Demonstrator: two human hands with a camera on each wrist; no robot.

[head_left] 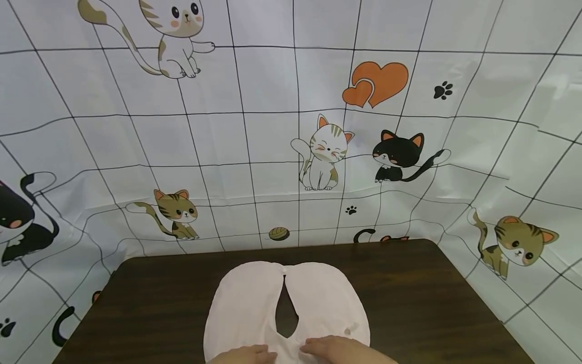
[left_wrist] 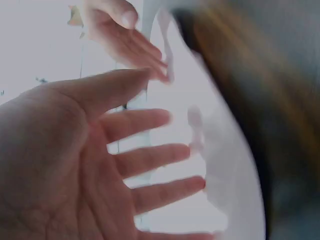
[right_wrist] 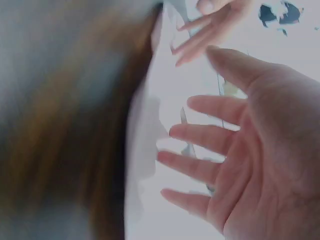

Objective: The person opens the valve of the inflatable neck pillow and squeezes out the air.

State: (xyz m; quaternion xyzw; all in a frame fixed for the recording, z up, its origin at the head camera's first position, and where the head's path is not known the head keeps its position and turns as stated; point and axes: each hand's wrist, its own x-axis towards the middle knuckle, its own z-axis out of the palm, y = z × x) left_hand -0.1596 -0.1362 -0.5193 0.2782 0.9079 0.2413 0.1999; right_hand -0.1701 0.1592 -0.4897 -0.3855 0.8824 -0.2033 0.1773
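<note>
A pale pink cloth bib (head_left: 245, 303) with two rounded lobes lies spread on the dark wooden table. Its lobes meet at the far end above a teardrop-shaped neck opening, through which dark wood shows. My left hand (head_left: 245, 355) is over the near left part of the bib, and my right hand (head_left: 345, 350) is over the near right part. In the left wrist view the left hand's fingers (left_wrist: 150, 159) are straight and spread, their tips at the cloth. The right hand's fingers (right_wrist: 202, 139) look much the same in the right wrist view. Neither hand holds anything.
The dark brown table (head_left: 418, 303) extends to both sides of the bib and behind it. A white sheet (head_left: 263, 136) with a black grid and cartoon cats hangs behind and beside the table. A small greyish mark (head_left: 347, 331) shows on the bib's right lobe.
</note>
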